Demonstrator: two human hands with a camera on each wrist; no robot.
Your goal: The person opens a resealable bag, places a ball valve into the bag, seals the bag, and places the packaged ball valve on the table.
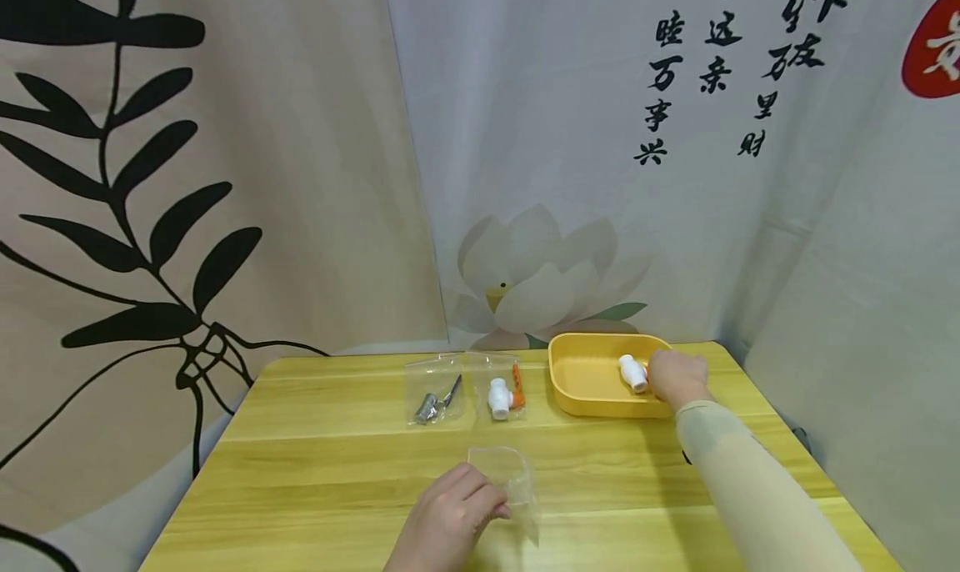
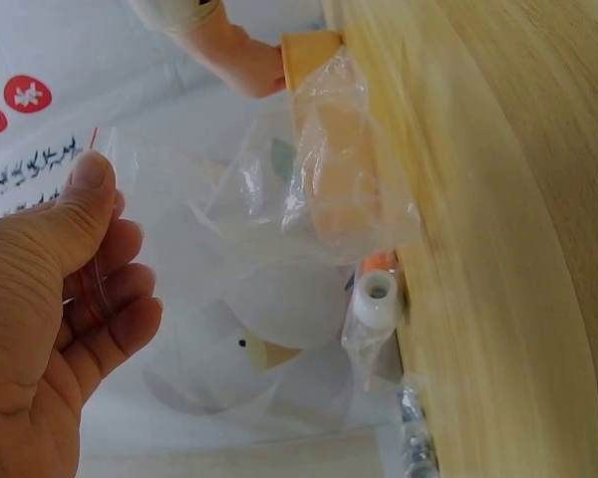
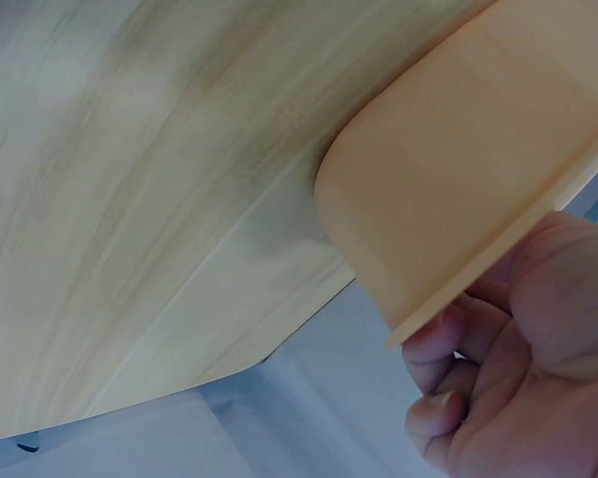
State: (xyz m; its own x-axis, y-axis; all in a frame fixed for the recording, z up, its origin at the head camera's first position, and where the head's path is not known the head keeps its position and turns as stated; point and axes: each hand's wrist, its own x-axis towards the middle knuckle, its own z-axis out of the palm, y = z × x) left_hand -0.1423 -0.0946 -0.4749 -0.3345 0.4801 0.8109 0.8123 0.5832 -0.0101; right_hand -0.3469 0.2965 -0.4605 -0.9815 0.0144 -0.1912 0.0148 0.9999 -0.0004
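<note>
My left hand (image 1: 456, 509) pinches a clear zip bag (image 1: 517, 480) by its edge, near the front of the table. In the left wrist view the bag (image 2: 264, 189) hangs from the thumb and fingers, its red seal line by the thumb. My right hand (image 1: 677, 376) is at the right end of a yellow tray (image 1: 588, 370), its fingers reaching over the rim. Just left of those fingers, a white plastic fitting (image 1: 633, 373) lies in the tray, a bit of orange showing beside it. The right wrist view hides the fingertips behind the tray wall (image 3: 448, 169).
Left of the tray, a clear bag (image 1: 498, 363) holds a white fitting (image 1: 499, 398) and an orange piece (image 1: 517, 386). Beside it, another clear bag (image 1: 420, 376) contains metal parts (image 1: 427, 408). A printed curtain (image 1: 337, 180) hangs behind the wooden table (image 1: 315, 472).
</note>
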